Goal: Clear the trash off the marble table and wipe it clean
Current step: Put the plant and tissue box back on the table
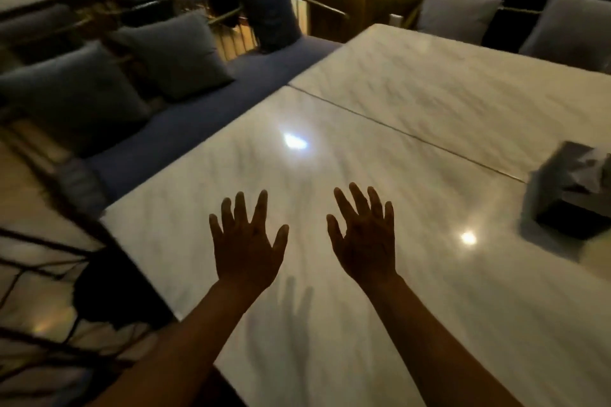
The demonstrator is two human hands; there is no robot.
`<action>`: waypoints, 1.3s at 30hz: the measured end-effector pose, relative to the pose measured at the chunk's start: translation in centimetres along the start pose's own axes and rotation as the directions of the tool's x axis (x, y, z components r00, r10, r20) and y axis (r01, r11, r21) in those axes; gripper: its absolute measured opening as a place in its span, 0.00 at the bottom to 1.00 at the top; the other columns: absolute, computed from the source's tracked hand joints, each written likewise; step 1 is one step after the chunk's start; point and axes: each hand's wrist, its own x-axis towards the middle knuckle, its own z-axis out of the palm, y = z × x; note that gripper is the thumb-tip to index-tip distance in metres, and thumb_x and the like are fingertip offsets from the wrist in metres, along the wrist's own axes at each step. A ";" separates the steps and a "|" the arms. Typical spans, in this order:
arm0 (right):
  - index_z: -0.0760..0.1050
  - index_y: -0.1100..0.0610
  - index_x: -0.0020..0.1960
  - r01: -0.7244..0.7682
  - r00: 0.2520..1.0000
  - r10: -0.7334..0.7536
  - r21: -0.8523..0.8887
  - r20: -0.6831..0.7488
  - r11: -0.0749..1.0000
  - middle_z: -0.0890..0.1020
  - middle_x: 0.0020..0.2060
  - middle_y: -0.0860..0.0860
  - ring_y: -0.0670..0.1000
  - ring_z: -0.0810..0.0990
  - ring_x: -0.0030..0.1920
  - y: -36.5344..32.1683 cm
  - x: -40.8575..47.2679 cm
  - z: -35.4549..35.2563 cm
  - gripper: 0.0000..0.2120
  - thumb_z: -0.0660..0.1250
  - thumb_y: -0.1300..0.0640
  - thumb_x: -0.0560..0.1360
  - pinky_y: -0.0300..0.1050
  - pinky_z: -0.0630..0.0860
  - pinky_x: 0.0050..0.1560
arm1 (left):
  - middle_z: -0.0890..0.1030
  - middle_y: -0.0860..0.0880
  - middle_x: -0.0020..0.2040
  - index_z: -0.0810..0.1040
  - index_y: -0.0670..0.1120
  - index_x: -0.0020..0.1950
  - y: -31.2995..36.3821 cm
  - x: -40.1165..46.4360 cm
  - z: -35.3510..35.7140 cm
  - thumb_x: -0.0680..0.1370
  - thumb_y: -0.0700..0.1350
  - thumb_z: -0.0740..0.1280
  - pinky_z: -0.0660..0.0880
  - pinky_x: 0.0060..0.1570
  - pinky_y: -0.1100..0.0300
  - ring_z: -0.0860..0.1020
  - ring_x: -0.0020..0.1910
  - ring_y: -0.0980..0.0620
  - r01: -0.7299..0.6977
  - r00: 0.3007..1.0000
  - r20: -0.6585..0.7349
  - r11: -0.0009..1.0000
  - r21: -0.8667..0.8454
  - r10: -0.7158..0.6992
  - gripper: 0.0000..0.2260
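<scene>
Two bare hands are held out above the marble table (330, 175), backs up, side by side but apart. The left hand (246, 246) has its fingers spread wide and straight, and it holds nothing. The right hand (367, 241) is the same, fingers spread and straight, with nothing in it. A faint shadow of a hand lies on the table, nearer the person than the hands, so the hands seem to float over the top and not touch it, though this is hard to be sure of. The table is white and gray and shiny, with two bright spots of light on it, one beyond the hands and one to the right of the right hand. A thin line runs across the table beyond the hands, where a second marble slab (463, 82) meets it. At the right edge of the table stands a dark tissue box (572, 188) with a crumpled tissue sticking out of its top; it is blurry. Along the left side of the table runs a blue bench seat (185, 132) with gray cushions (178, 56) on it. At the far side of the table, more gray cushions (458, 15) lean up. The room is dim and the picture is a bit blurred.
</scene>
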 end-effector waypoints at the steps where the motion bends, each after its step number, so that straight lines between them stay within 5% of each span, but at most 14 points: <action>1: 0.65 0.46 0.76 0.034 0.999 -0.035 0.007 0.019 0.999 0.68 0.75 0.52 0.59 0.62 0.77 -2.1 0.3 0.9 0.25 0.59 0.43 0.81 0.64 0.59 0.75 | 0.61 0.39 0.79 0.55 0.53 0.82 -2.1 -0.2 -0.3 0.78 0.68 0.48 0.55 0.74 0.37 0.58 0.78 0.36 0.042 0.999 -0.003 0.999 0.001 -0.042 0.34; 11: 0.67 0.46 0.76 0.404 0.895 -0.423 0.149 0.139 0.903 0.69 0.75 0.51 0.59 0.65 0.75 -29.3 3.3 10.9 0.25 0.55 0.41 0.80 0.64 0.63 0.72 | 0.57 0.42 0.80 0.54 0.55 0.82 -28.2 -3.4 -2.8 0.80 0.65 0.57 0.49 0.76 0.38 0.53 0.79 0.38 0.482 0.874 -0.048 0.876 -0.031 -0.483 0.33; 20: 0.68 0.48 0.75 0.631 0.657 -0.726 0.379 0.204 0.677 0.70 0.74 0.53 0.59 0.67 0.74 -51.5 2.6 18.4 0.27 0.53 0.40 0.80 0.62 0.66 0.71 | 0.52 0.44 0.81 0.49 0.57 0.81 -48.4 -8.6 -5.6 0.79 0.66 0.54 0.48 0.76 0.39 0.49 0.79 0.39 0.781 0.620 -0.040 0.621 -0.071 -0.784 0.33; 32: 0.67 0.47 0.74 0.734 0.441 -0.870 0.469 0.220 0.491 0.70 0.73 0.52 0.56 0.69 0.72 -77.1 4.2 29.3 0.29 0.65 0.38 0.76 0.59 0.68 0.70 | 0.50 0.41 0.81 0.45 0.54 0.82 -71.0 -3.5 -6.9 0.80 0.65 0.54 0.45 0.76 0.36 0.45 0.80 0.38 0.909 0.414 -0.032 0.415 -0.038 -0.910 0.35; 39: 0.64 0.55 0.76 0.599 0.375 -0.861 0.618 0.344 0.508 0.71 0.72 0.57 0.59 0.69 0.71 -92.3 10.8 40.4 0.34 0.68 0.41 0.76 0.58 0.68 0.71 | 0.50 0.39 0.81 0.45 0.52 0.82 -85.9 5.3 -2.4 0.80 0.66 0.55 0.48 0.76 0.36 0.46 0.80 0.35 0.935 0.350 0.136 0.355 0.011 -0.927 0.36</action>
